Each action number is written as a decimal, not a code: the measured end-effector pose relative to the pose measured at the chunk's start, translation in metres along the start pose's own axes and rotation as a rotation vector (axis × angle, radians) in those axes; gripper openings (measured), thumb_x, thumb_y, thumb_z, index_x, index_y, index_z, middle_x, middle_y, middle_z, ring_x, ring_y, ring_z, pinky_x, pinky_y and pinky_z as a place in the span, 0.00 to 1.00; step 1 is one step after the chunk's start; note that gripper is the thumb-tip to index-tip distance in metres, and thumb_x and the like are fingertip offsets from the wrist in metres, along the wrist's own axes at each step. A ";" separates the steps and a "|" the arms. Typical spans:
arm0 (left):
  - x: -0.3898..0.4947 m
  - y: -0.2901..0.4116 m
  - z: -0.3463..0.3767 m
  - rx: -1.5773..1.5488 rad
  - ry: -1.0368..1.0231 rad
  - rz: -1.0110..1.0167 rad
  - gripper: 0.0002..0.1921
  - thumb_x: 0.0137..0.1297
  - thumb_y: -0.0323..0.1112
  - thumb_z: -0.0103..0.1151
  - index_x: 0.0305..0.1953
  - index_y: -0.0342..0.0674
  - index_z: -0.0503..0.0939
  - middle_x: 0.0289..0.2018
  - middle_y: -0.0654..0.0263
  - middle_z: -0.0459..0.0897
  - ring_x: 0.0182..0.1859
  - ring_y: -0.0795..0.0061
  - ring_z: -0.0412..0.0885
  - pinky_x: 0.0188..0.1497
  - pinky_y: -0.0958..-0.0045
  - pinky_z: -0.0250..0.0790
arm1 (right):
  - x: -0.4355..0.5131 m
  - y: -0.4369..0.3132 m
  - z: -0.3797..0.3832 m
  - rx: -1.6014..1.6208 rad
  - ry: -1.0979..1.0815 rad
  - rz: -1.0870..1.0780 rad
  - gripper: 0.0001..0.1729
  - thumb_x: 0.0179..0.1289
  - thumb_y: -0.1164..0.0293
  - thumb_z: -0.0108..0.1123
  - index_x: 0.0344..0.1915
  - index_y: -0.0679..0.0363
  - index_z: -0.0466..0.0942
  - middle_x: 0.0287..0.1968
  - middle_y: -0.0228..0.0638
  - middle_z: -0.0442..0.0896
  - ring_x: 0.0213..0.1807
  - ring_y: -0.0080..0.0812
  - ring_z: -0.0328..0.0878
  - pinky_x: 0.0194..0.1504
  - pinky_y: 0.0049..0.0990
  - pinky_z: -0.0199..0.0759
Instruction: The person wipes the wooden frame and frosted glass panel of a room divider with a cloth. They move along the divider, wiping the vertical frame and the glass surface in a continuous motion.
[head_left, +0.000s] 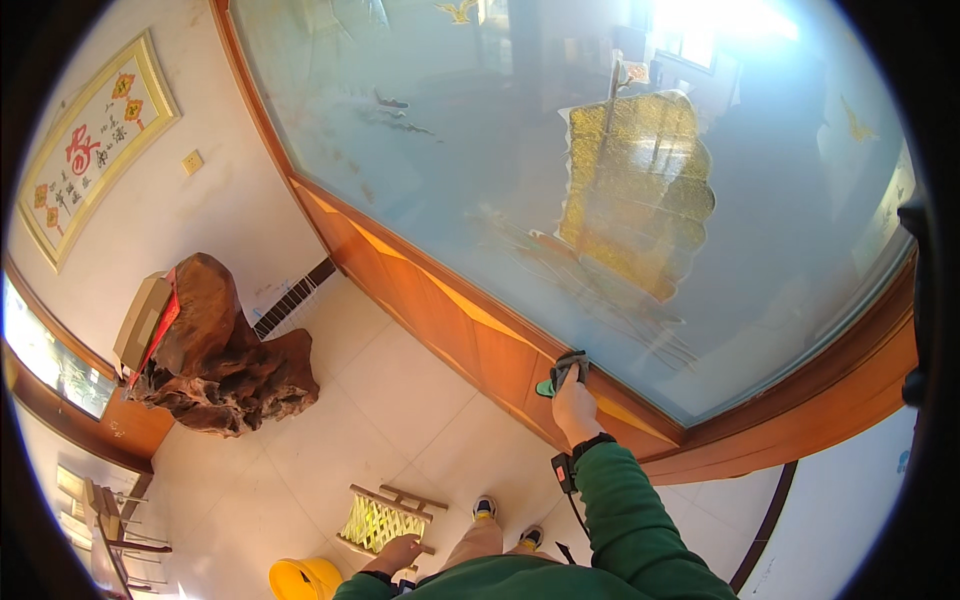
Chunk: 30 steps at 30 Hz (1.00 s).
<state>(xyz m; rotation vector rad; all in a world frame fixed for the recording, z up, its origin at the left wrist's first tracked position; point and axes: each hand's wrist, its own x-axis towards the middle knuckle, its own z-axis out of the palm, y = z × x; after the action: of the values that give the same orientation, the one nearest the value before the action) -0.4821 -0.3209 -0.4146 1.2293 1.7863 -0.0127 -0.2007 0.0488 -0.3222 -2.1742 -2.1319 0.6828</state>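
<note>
My right hand (576, 405) grips a dark grey cloth (568, 369) with a green part, pressed to the wooden ledge (480, 306) below a large glass panel (465, 150). The glass bears a golden sailing ship picture (637, 187). Low at my left side, my left hand (401, 553) appears over the edge of a folding stool (382, 521) with a woven yellow-green seat. Its fingers are partly hidden, and whether it touches the stool cannot be told. A yellow bucket (304, 579) stands on the floor beside the stool.
A carved tree-root stand (232, 360) with a cardboard box (142, 319) on it is at the left. A framed calligraphy piece (97, 146) hangs on the wall near a socket (192, 163). Chairs (124, 532) stand at the lower left. Tiled floor (375, 420) runs below the wooden panelling.
</note>
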 end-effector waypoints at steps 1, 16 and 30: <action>0.000 0.003 0.001 0.010 -0.012 -0.003 0.24 0.62 0.46 0.53 0.55 0.37 0.75 0.40 0.55 0.84 0.44 0.57 0.82 0.46 0.62 0.73 | 0.001 0.003 0.001 -0.007 0.008 0.012 0.43 0.64 0.64 0.54 0.72 0.62 0.43 0.45 0.49 0.80 0.41 0.49 0.81 0.40 0.42 0.76; 0.039 0.021 0.020 0.060 -0.037 0.146 0.25 0.61 0.48 0.56 0.54 0.37 0.75 0.41 0.55 0.84 0.46 0.57 0.81 0.49 0.63 0.72 | -0.087 0.164 -0.012 -0.123 0.251 0.121 0.35 0.56 0.64 0.61 0.64 0.59 0.64 0.41 0.43 0.78 0.42 0.47 0.79 0.39 0.42 0.74; 0.017 0.012 0.019 0.070 0.004 0.097 0.25 0.62 0.48 0.55 0.55 0.36 0.75 0.41 0.54 0.84 0.45 0.56 0.81 0.47 0.63 0.72 | -0.066 0.152 -0.015 -0.322 0.493 -0.264 0.12 0.53 0.76 0.54 0.39 0.64 0.77 0.47 0.40 0.71 0.50 0.41 0.68 0.53 0.35 0.65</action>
<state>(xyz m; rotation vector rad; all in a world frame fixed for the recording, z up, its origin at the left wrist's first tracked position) -0.4612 -0.3118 -0.4319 1.3661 1.7403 -0.0174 -0.0497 -0.0199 -0.3370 -1.8600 -2.2851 -0.2099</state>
